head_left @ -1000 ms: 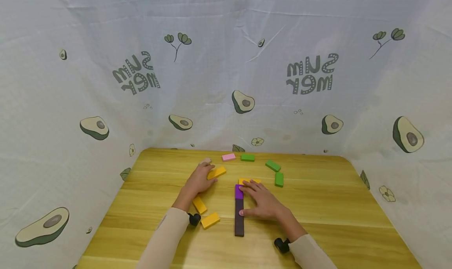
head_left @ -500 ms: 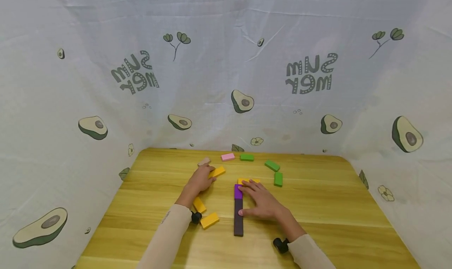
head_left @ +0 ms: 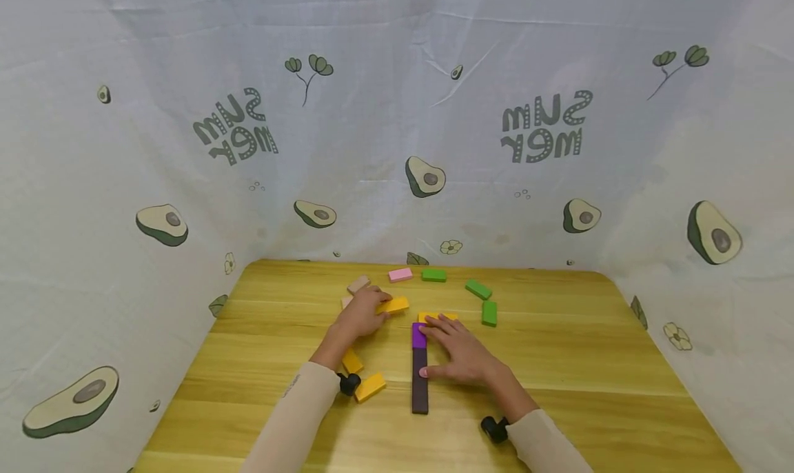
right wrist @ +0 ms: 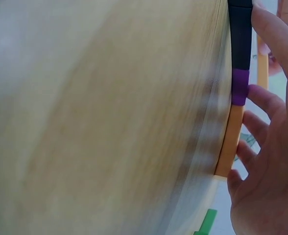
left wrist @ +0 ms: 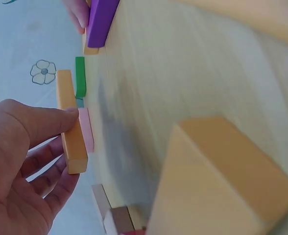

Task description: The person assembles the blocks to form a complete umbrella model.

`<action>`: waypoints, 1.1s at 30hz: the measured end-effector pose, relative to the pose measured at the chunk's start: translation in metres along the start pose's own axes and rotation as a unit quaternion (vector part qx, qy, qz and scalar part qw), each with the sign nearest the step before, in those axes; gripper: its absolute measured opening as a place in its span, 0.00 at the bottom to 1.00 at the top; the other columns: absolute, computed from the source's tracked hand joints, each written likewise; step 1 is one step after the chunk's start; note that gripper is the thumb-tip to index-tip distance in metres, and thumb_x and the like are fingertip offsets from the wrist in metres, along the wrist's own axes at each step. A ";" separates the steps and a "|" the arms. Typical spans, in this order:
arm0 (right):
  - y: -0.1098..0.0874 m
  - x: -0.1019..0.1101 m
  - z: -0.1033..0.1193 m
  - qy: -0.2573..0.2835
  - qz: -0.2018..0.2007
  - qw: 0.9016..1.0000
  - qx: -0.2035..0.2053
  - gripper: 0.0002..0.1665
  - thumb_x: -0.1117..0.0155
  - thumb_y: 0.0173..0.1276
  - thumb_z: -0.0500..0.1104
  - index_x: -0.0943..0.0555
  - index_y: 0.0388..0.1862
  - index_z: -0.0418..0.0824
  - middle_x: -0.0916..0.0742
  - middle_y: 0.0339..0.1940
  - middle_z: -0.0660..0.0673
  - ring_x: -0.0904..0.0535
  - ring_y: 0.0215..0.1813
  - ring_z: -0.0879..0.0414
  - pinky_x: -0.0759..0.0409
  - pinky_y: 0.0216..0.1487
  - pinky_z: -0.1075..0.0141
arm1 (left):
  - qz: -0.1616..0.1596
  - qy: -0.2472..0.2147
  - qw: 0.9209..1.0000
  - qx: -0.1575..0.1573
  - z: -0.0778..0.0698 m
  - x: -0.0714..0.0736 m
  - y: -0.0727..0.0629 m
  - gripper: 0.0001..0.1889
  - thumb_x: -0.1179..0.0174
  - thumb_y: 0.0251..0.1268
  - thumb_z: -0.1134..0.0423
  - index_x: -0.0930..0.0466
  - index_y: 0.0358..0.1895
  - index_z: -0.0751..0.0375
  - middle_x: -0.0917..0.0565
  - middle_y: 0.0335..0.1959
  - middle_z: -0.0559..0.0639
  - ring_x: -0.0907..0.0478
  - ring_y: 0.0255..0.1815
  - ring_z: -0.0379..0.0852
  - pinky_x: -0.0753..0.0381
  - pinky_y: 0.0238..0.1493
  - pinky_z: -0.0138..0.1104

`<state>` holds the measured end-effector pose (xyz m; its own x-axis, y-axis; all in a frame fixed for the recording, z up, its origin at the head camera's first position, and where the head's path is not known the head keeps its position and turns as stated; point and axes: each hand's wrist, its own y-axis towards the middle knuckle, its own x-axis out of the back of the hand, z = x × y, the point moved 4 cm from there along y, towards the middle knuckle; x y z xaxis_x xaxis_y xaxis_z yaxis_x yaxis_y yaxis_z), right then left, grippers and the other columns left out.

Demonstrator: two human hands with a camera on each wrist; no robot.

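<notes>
My left hand [head_left: 362,313] pinches a yellow block [head_left: 397,305] between thumb and fingers; in the left wrist view this block [left wrist: 74,142] is off the table. My right hand [head_left: 465,357] lies along the right side of a row of blocks, its fingers extended and touching them. That row has a black part [head_left: 420,390] nearest the person, then a purple block [head_left: 418,336]. Across its far end lies another yellow block [head_left: 442,317], partly under my right fingertips. In the right wrist view, the fingertips touch the purple block [right wrist: 240,87] and the yellow block [right wrist: 229,142].
Two yellow blocks [head_left: 370,387] [head_left: 351,361] lie near my left wrist. Beige blocks [head_left: 359,284], a pink block [head_left: 400,275] and green blocks [head_left: 478,289] are spread along the far side of the wooden table [head_left: 589,363]. A printed cloth [head_left: 496,204] hangs behind it.
My left hand has picked up the yellow block and moved slightly right with it, uncovering part of a beige block. My right hand stays in place on the row.
</notes>
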<state>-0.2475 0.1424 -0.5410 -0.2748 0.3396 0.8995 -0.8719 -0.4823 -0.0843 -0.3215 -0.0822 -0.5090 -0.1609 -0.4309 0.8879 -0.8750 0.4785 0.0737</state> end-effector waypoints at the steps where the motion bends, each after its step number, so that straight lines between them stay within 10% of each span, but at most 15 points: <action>1: 0.000 0.000 0.000 0.000 0.000 1.000 0.001 0.54 0.35 0.60 0.77 0.33 0.80 0.56 0.35 0.84 0.50 0.49 0.86 0.39 0.43 0.79 0.34 | 0.004 0.002 1.000 -0.005 -0.003 0.000 0.001 0.19 0.33 0.70 0.65 0.17 0.62 0.64 0.17 0.56 0.58 0.20 0.58 0.54 0.20 0.65 0.46; 33: -0.001 0.000 -0.001 -0.001 -0.003 1.000 0.005 0.53 0.34 0.59 0.77 0.32 0.80 0.57 0.35 0.84 0.50 0.49 0.86 0.40 0.44 0.80 0.35 | 0.068 0.033 0.997 0.002 -0.016 -0.022 0.010 0.19 0.35 0.69 0.67 0.15 0.62 0.58 0.17 0.61 0.55 0.22 0.64 0.54 0.22 0.69 0.44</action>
<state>-0.2468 0.1440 -0.5409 -0.2688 0.3408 0.9009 -0.8692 -0.4888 -0.0745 -0.3193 -0.0551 -0.5204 -0.2481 -0.3112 0.9174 -0.8494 0.5253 -0.0515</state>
